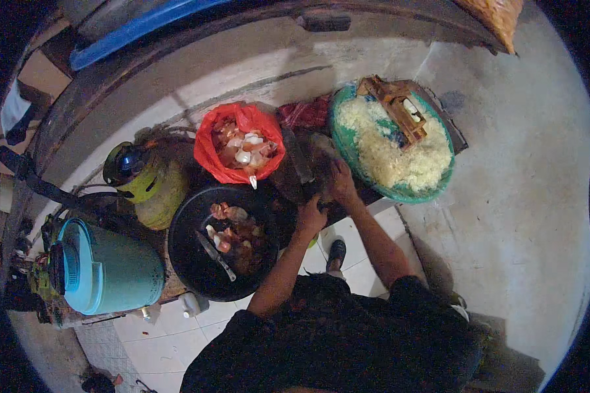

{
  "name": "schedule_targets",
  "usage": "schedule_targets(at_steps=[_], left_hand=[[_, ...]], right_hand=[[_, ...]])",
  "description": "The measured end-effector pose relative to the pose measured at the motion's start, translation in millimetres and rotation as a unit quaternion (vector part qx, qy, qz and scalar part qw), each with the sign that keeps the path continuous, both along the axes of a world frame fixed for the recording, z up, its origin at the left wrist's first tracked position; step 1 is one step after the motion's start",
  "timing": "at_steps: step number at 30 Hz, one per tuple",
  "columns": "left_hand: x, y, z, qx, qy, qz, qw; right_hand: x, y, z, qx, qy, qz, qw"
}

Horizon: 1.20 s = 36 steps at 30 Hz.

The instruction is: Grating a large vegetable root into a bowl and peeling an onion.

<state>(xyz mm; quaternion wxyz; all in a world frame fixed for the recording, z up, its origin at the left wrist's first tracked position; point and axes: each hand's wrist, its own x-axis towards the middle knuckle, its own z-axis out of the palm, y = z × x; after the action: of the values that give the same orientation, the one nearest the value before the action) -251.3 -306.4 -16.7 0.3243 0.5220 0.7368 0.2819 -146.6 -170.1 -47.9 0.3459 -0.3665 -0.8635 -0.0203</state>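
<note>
My left hand [311,218] reaches to the near side of a dark, shadowed surface, its fingers bent. Beside it, my right hand [342,182] rests at the edge of a dark greyish thing [319,142] whose kind is too dim to settle. A long flat blade-like piece [297,156] lies just beyond the left hand. What the fingers touch or hold is hidden in shadow. Left of the hands stands a black basin [177,255] with reddish peelings [236,231] and a kitchen knife [216,256]. Behind it, a red plastic bag [205,147] holds pale pieces and skins.
To the right, a green tray [340,132] carries shredded pale food [398,162] and a wooden slicer [391,110]. A yellow-green gas cylinder [160,191] and a turquoise water jug [123,270] stand left. A white bottle [191,304] is by the bench's near edge.
</note>
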Motion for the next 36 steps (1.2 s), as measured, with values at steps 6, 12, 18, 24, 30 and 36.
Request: schedule_targets(at_steps=[6, 12, 18, 24, 30, 36], left_hand=[[-26.3, -20.7, -8.6, 0.078, 0.018, 0.086, 0.993], [-19.6, -23.1, -11.9, 0.076, 0.037, 0.055, 0.995], [-30.4, -39.0, -25.9, 0.100, -0.007, 0.016, 0.995], [-24.6, -42.6, -16.8, 0.122, -0.038, -0.027, 0.991], [-26.0, -42.9, -18.5, 0.114, -0.030, -0.015, 0.993], [-25.0, -42.2, -16.6, 0.126, -0.043, -0.024, 0.991]], right_hand=[[-22.7, -44.5, -4.0, -0.097, 0.023, -0.013, 0.995], [-28.5, -35.3, -30.5, -0.144, 0.048, 0.055, 0.987], [-0.2, -22.2, -6.9, -0.060, -0.036, 0.066, 0.995], [24.5, -4.5, -4.6, 0.004, -0.019, -0.026, 0.999], [6.0, -38.7, 6.3, -0.136, -0.033, -0.105, 0.985], [14.4, -63.1, 4.8, -0.145, -0.057, -0.024, 0.987]])
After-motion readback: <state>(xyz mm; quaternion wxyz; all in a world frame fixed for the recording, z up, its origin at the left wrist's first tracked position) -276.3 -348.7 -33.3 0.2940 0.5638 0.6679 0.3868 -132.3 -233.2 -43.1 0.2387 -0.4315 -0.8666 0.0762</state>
